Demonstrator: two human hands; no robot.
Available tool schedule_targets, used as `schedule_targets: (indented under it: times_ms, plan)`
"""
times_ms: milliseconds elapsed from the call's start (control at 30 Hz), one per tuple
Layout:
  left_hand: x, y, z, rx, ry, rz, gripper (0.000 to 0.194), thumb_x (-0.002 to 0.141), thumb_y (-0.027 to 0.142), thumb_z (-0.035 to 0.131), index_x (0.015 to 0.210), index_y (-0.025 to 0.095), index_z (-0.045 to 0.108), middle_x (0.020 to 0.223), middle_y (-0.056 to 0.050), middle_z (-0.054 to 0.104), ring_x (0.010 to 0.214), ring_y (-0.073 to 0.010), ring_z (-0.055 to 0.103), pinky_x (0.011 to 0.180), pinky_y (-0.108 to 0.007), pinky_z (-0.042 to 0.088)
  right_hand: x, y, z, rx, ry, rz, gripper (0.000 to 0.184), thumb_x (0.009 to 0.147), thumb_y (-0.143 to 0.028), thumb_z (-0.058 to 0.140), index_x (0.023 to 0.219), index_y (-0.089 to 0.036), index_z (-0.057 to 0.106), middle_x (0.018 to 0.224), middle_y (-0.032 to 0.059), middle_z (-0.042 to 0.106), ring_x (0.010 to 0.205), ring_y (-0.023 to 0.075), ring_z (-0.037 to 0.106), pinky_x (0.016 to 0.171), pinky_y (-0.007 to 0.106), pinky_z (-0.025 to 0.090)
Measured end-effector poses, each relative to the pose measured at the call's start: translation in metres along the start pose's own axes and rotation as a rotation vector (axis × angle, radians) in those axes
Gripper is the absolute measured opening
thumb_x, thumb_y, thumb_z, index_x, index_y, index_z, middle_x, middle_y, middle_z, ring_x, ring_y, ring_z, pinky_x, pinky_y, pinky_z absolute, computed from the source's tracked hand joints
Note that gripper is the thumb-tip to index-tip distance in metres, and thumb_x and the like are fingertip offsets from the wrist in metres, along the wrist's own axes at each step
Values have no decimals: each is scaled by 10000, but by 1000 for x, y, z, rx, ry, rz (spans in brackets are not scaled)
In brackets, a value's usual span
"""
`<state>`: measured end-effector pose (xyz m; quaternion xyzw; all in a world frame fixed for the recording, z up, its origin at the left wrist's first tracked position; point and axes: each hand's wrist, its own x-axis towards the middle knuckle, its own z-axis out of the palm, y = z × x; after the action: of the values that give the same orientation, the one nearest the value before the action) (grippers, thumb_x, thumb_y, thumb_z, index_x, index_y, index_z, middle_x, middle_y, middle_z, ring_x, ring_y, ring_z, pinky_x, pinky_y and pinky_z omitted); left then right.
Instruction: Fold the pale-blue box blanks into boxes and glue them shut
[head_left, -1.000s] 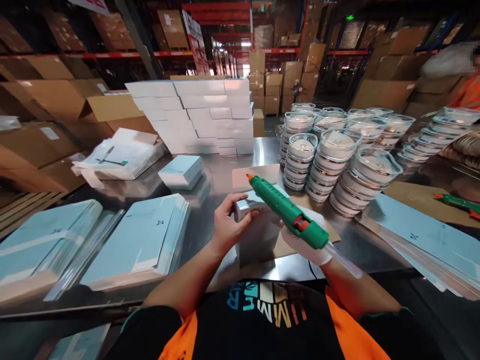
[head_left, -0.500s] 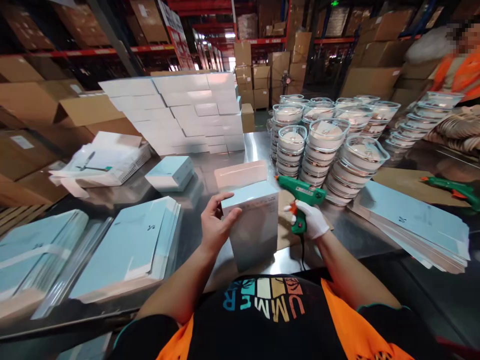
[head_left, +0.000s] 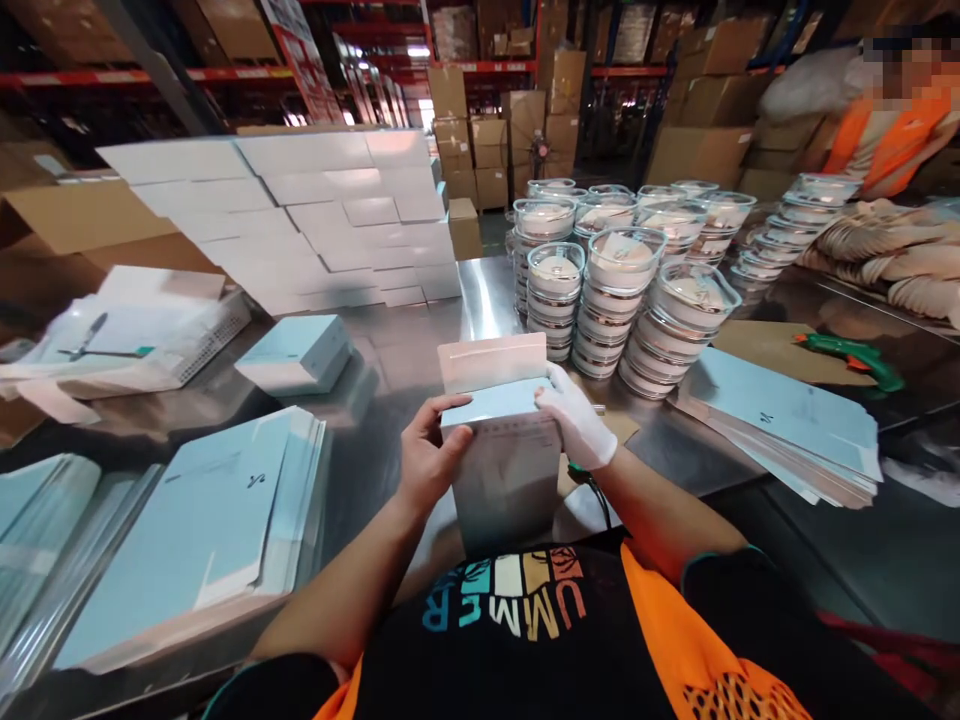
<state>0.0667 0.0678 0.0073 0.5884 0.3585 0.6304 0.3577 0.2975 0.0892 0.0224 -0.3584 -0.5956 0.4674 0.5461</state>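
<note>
The pale blue carton (head_left: 506, 475) stands upright at the near edge of the steel workbench (head_left: 375, 445), held between both hands. Its far flap (head_left: 491, 365) is raised behind the top panel.

Left hand (head_left: 431, 450), bare: pinching the carton's upper left corner, thumb on the near face just below the top edge, index finger along the top panel. Right hand (head_left: 581, 425), in a white glove: fingers bent and closed on the right end of the top panel, bare fingertips resting there; the far side of this grip is hidden. A green tool (head_left: 576, 470) shows partly beneath the right wrist, beside a black cable.

Containers: round clear bowls (head_left: 626, 255) stand in several stacks beyond the right hand; pale inserts lie in the upper ones. A white perforated basket (head_left: 214, 345) at far left bears white sheets with a dark, slender implement on top. An open cardboard box (head_left: 90, 220) stands behind it, contents not visible.

A closed blue carton (head_left: 296, 352) sits left of the hands, near flat carton blanks (head_left: 195, 510). At right, a green glue gun (head_left: 847, 357) lies on brown cardboard (head_left: 757, 345).
</note>
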Motion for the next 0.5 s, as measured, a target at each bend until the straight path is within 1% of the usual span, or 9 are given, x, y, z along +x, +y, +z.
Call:
schedule_targets:
  times_ms: [100, 133, 167, 200, 267, 333, 367, 433, 500]
  plan:
    - [1, -8, -2, 20, 64, 177, 479, 808, 624, 884, 1014, 217, 740, 1141, -91, 751, 1084, -263, 738, 954, -370, 585, -1, -3, -1, -71, -85, -25, 888, 748, -754, 859, 1393, -190, 625, 1356, 129, 718, 1272, 305, 674, 1123, 445, 541]
    - [2, -11, -3, -15, 86, 239, 463, 812, 583, 901, 1053, 236, 713, 1164, -80, 752, 1128, -264, 742, 997, -389, 583, -3, -2, -5, -114, -120, -60, 932, 693, -744, 910, 1386, -187, 629, 1409, 150, 691, 1332, 324, 645, 1151, 463, 520]
    - [3, -13, -5, -57, 87, 292, 461, 821, 535, 912, 1115, 262, 687, 1160, -61, 757, 1152, -262, 748, 1024, -406, 582, -5, 0, -9, -165, -159, -111, 925, 673, -726, 939, 1367, -189, 645, 1480, 172, 650, 1397, 338, 607, 1185, 483, 490]
    - [4, -16, -7, -85, 59, 336, 452, 844, 486, 908, 1174, 288, 670, 1141, -42, 764, 1161, -258, 753, 1035, -421, 584, -7, 2, -12, -218, -195, -174, 852, 703, -705, 939, 1334, -195, 675, 1553, 188, 600, 1454, 343, 566, 1219, 499, 453]
    - [6, -18, -13, -49, -65, 415, 343, 920, 406, 847, 1216, 310, 703, 1117, -35, 781, 1196, -263, 746, 1053, -454, 585, -12, 4, -17, -297, -261, -299, 582, 883, -651, 834, 1256, -215, 743, 1651, 186, 521, 1517, 318, 520, 1261, 514, 400]
    - [9, -17, -22, 60, -180, 494, 165, 991, 347, 758, 1144, 291, 781, 1127, -63, 798, 1239, -283, 721, 1078, -496, 574, -14, 5, -17, -321, -313, -411, 402, 1027, -571, 699, 1231, -235, 785, 1633, 173, 555, 1494, 283, 550, 1249, 512, 421]
    - [11, -15, -27, 99, -217, 528, 136, 1012, 320, 722, 1116, 287, 803, 1131, -71, 806, 1245, -290, 713, 1087, -515, 568, -14, 4, -16, -335, -331, -460, 366, 1058, -536, 665, 1234, -242, 794, 1588, 170, 602, 1469, 272, 573, 1233, 509, 444]
    - [18, -6, -39, 144, -284, 568, 172, 1027, 276, 692, 1156, 301, 803, 1131, -68, 816, 1250, -297, 710, 1088, -529, 564, -13, 2, -10, -384, -335, -539, 322, 1085, -481, 636, 1233, -249, 803, 1509, 165, 668, 1430, 265, 602, 1209, 506, 474]
    - [28, 9, -48, 288, -403, 598, 231, 1021, 281, 708, 1240, 316, 774, 1242, -75, 803, 1307, -308, 686, 1101, -519, 546, -11, 0, -1, -475, -329, -581, 327, 1094, -451, 621, 1286, -242, 785, 1556, 174, 632, 1460, 274, 580, 1228, 518, 460]
